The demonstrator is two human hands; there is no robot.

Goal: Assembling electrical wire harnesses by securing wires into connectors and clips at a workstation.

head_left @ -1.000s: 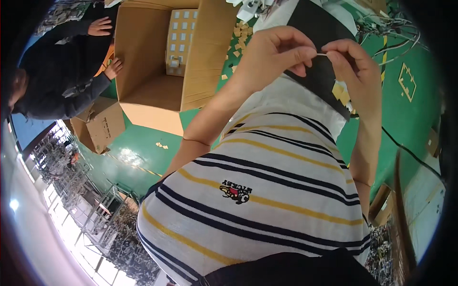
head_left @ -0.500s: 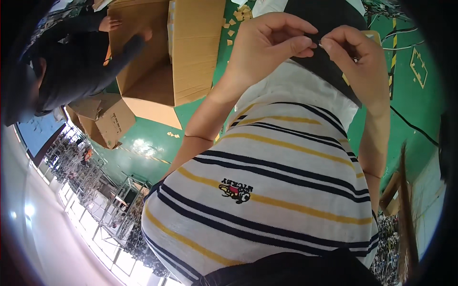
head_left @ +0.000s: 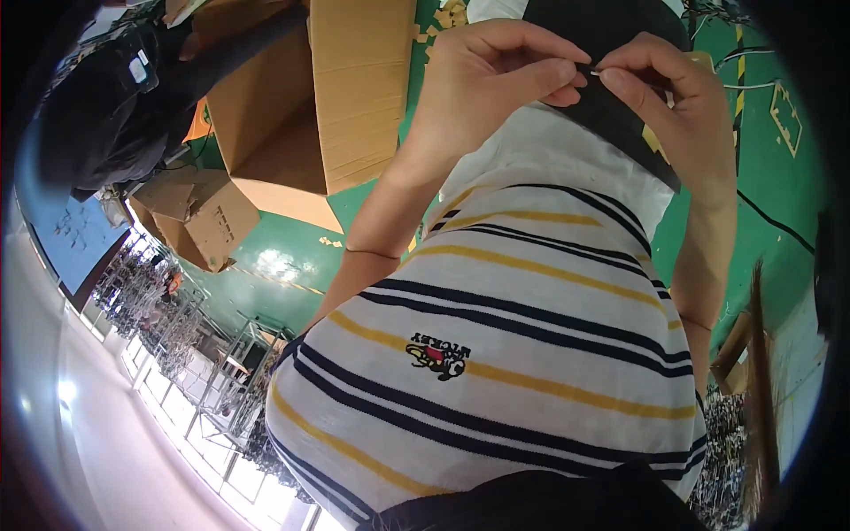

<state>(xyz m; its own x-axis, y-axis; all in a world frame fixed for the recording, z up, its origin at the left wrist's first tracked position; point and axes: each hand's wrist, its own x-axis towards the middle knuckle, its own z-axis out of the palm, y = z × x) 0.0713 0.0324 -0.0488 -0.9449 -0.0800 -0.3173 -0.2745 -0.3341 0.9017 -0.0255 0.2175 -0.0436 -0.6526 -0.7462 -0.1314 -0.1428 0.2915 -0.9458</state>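
My left hand (head_left: 509, 80) and my right hand (head_left: 666, 93) meet fingertip to fingertip over my lap, each closed in a pinch. Between them shows a tiny pale piece (head_left: 596, 73), too small to name. It sits at the right thumb and index tips; the left thumb and index come close to it from the other side. Whatever the left fingers grip is hidden. Below the hands lie a dark sheet-like surface (head_left: 611, 111) and white cloth or film (head_left: 531, 146) across my lap.
A large open cardboard box (head_left: 363, 97) stands to the left, with a smaller carton (head_left: 199, 221) beside it. A person in dark clothes (head_left: 106, 115) leans at the big box. Small tan scraps (head_left: 452, 16) lie on the green floor (head_left: 283, 239). A black cable (head_left: 770, 221) runs at right.
My right hand has shifted slightly right and up, and the tiny pale piece shows more plainly. The other person has moved, an arm now reaching over the far side of the large box.
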